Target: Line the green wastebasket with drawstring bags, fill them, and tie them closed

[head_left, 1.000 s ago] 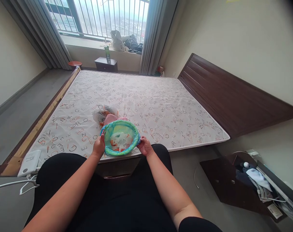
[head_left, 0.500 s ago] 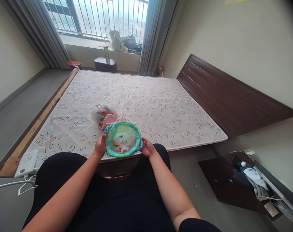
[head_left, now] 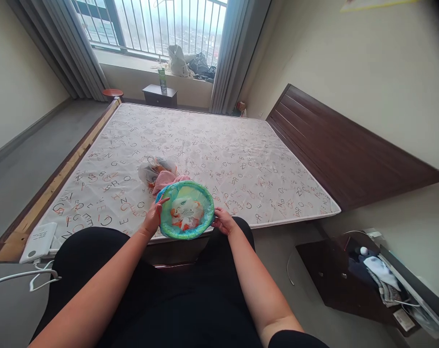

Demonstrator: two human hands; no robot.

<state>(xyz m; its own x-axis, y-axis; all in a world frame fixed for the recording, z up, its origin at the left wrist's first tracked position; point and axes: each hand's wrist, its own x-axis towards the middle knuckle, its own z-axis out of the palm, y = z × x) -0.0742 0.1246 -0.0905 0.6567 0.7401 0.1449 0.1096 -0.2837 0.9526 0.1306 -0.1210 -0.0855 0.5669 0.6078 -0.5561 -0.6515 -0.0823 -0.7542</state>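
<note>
A round green bin (head_left: 186, 233) with a blue-green liner bag round its rim sits at the near edge of the mattress, its mouth facing me. Inside lies crumpled clear plastic with orange and white bits (head_left: 186, 212). My left hand (head_left: 154, 216) holds the bin's left side, with a finger over the rim. On the right side, my right hand (head_left: 222, 221) grips the bin just below the rim. Right behind the bin are a pink cloth (head_left: 164, 181) and a clear plastic bag (head_left: 148, 170) with something orange in it.
Under everything is a letter-patterned mattress (head_left: 222, 145). A white device with cables (head_left: 40, 241) lies at its near left corner. At the right are a dark headboard (head_left: 335, 140) and a dark cabinet (head_left: 335, 270) holding clothes. A nightstand (head_left: 160, 92) stands beyond the bed.
The bin has shifted slightly right and its mouth faces up at me a little more. A finger of my left hand has moved over the rim. The view has shifted slightly.
</note>
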